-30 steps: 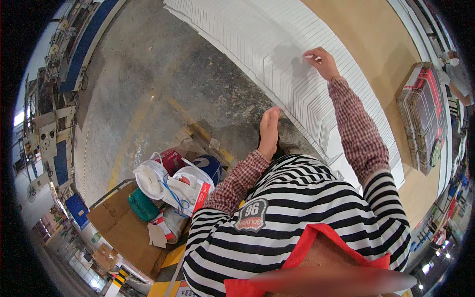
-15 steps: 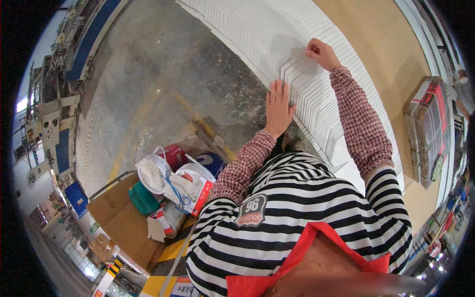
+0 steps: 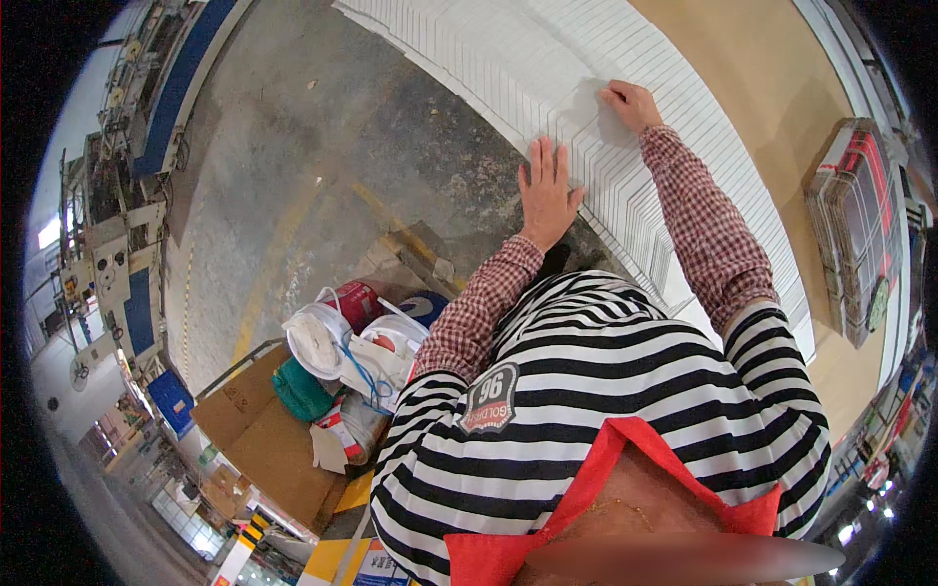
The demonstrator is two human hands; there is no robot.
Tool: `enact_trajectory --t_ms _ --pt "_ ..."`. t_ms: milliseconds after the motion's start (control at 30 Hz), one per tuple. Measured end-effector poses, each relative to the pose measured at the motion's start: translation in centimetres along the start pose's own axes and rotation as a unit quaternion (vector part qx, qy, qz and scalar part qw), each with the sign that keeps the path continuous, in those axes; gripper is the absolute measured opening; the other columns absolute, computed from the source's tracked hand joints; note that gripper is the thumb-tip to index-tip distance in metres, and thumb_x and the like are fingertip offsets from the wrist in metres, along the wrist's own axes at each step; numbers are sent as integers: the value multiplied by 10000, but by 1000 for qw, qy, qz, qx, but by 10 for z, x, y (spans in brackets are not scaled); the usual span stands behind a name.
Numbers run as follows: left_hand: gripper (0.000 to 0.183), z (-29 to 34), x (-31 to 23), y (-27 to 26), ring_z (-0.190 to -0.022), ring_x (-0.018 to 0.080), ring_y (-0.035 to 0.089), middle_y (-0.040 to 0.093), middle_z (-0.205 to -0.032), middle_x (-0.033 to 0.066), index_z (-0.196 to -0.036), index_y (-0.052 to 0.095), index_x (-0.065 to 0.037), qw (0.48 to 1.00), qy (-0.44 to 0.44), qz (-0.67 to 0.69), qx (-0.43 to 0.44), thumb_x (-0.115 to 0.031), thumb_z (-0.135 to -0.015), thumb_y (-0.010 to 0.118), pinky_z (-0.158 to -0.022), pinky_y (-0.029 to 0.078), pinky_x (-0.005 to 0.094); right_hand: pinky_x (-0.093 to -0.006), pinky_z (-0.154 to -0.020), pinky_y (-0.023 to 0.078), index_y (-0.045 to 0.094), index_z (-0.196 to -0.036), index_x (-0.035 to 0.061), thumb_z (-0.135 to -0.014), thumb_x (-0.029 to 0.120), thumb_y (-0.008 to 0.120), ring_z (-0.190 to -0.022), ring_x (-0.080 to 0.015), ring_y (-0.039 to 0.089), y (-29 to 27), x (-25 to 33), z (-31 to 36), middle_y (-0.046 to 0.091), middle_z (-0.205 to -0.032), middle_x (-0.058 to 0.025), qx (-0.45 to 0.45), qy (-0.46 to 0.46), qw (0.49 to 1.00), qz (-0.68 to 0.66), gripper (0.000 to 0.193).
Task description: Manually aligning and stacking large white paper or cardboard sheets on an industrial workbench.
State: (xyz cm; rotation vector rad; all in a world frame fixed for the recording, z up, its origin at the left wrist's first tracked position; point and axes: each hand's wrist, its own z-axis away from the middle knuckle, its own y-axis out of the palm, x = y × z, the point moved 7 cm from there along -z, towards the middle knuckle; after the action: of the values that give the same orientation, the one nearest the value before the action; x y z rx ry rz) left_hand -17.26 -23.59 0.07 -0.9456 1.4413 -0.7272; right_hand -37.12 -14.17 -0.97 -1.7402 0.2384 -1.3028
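Thin white sheets (image 3: 625, 186), fanned so that each edge shows as a dark stepped line, spread away from me in a long overlapping row. My left hand (image 3: 549, 200) lies at their left edge with its fingers stretched out and spread. Farther right, my right hand (image 3: 633, 105) is over the sheets with its fingers curled in; its fingertips are partly hidden, and anything between them is too small to make out.
A tan board surface (image 3: 762, 107) runs along the right of the sheets, with a strapped stack of printed cardboard (image 3: 855, 234) on it. Lower left stand an open cardboard box (image 3: 259, 430), a white bucket (image 3: 315, 342) and a green cloth (image 3: 301, 391). Concrete floor (image 3: 322, 127) lies beyond.
The fingers of my left hand have spread and the hand has shifted slightly left and away. My right hand stays curled in nearly the same place. The whole view has tilted a little.
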Motion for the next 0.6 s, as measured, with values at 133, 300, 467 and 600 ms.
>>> enact_trajectory --t_ms 133,300,467,600 --pt "716 1 0 -4 -1301 335 94 113 -1408 169 -1323 227 -26 1000 -14 -18 13 -312 -764 572 -971 159 571 -320 -584 423 584 -806 51 -777 181 586 -618 -222 531 -6 -9 7 548 -672 -73 -16 66 987 -144 133" --pt "690 -1 -8 -5 -1303 328 92 119 -1414 140 -1320 236 -18 999 17 -32 9 -333 -786 538 -984 106 571 -294 -613 436 583 -851 65 -736 140 621 -652 -187 518 -28 19 25 528 -811 -52 -29 -155 987 13 142" --pt "650 4 -2 0 -1304 322 93 139 -1411 131 -1315 252 -4 1000 6 -17 14 -336 -812 496 -986 99 569 -277 -588 406 550 -805 38 -792 204 584 -616 -137 473 -29 10 19 500 -701 -27 121 -47 989 -74 171" --pt "584 -1 1 5 -1301 306 117 182 -1401 107 -1295 303 -13 999 21 -48 7 -336 -835 456 -984 117 563 -211 -549 347 523 -726 17 -868 236 501 -625 -48 407 -9 -40 52 451 -619 38 241 84 954 -154 262"
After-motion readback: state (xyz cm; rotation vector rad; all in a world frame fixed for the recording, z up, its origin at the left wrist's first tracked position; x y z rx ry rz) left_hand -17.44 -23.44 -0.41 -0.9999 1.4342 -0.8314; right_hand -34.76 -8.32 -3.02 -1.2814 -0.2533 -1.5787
